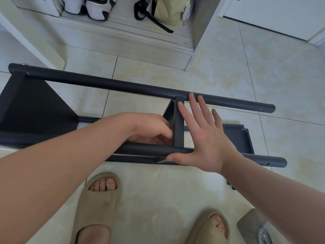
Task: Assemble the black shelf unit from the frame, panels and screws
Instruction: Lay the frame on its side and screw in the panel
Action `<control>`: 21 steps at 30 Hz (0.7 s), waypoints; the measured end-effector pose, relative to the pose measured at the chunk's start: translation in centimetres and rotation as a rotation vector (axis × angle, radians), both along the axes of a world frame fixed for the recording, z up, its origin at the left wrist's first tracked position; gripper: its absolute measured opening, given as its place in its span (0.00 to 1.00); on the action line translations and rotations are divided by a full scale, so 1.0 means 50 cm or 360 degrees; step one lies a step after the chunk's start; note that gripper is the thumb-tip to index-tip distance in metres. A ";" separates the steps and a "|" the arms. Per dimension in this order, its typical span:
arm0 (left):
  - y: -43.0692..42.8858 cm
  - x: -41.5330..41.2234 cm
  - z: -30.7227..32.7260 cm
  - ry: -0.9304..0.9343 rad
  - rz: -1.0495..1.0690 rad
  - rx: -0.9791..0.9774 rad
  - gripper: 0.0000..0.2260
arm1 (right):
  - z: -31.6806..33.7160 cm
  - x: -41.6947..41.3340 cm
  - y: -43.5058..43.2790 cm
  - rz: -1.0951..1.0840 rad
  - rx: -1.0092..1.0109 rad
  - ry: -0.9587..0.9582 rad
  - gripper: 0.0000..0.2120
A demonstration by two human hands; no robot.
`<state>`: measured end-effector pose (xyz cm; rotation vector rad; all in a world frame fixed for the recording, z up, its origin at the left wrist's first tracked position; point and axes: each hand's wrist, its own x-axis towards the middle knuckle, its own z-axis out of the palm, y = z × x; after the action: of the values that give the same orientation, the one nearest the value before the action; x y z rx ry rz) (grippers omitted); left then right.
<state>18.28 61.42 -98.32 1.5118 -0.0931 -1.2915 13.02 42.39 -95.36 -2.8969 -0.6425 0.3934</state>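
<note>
The black shelf frame lies on its side on the tiled floor, with a far tube [123, 85] and a near tube [263, 158]. One black panel [33, 104] is fixed at the left end. A second panel [179, 124] stands edge-on between the tubes in the middle. My left hand [149, 128] reaches in behind this panel with curled fingers; what they hold is hidden. My right hand [202, 134] lies flat with straight fingers against the panel's right side, thumb on the near tube. A loose black panel [237, 136] lies on the floor beyond my right hand.
My feet in tan slippers [98, 205] stand just in front of the frame. A white cabinet [123, 37] with shoes and a bag [168, 11] stands behind it. A grey object [255, 228] lies at the lower right.
</note>
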 end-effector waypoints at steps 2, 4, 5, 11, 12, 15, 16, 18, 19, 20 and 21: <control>0.000 -0.002 0.000 -0.0072 -0.0062 0.0047 0.09 | 0.000 -0.001 -0.001 0.0000 0.0003 0.0000 0.59; 0.000 -0.003 -0.002 -0.0114 -0.0063 0.0054 0.12 | -0.001 -0.001 0.000 0.0000 0.0009 0.0001 0.59; 0.001 -0.004 -0.003 -0.0110 -0.0040 0.0051 0.13 | -0.001 0.000 0.000 0.0000 0.0010 -0.0001 0.59; 0.006 0.001 -0.002 -0.0037 0.0014 -0.0050 0.16 | 0.000 0.000 0.000 -0.0003 0.0011 -0.0002 0.59; 0.005 0.001 -0.002 -0.0032 0.0016 -0.0060 0.16 | 0.000 -0.001 0.000 -0.0003 0.0010 -0.0003 0.59; 0.001 0.000 -0.007 -0.0038 0.0019 -0.0039 0.11 | 0.000 -0.001 0.000 -0.0004 0.0014 0.0000 0.59; 0.000 -0.001 -0.008 -0.0053 0.0001 -0.0020 0.09 | 0.000 -0.001 0.000 -0.0004 0.0012 0.0003 0.59; -0.001 -0.002 -0.010 -0.0100 -0.0043 0.0010 0.06 | 0.001 -0.001 0.000 -0.0001 0.0005 0.0004 0.59; -0.001 -0.003 -0.010 -0.0123 -0.0051 0.0023 0.06 | 0.001 -0.001 0.000 0.0000 0.0004 0.0004 0.59; 0.000 -0.004 -0.009 -0.0139 -0.0048 0.0031 0.06 | 0.001 -0.001 0.000 -0.0001 0.0003 0.0002 0.59; 0.001 -0.003 -0.009 -0.0144 -0.0036 0.0030 0.06 | 0.001 -0.001 0.000 -0.0001 0.0003 0.0002 0.59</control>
<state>18.12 61.47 -98.79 1.5894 -0.1575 -1.2451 12.98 42.40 -95.31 -2.8949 -0.6415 0.3942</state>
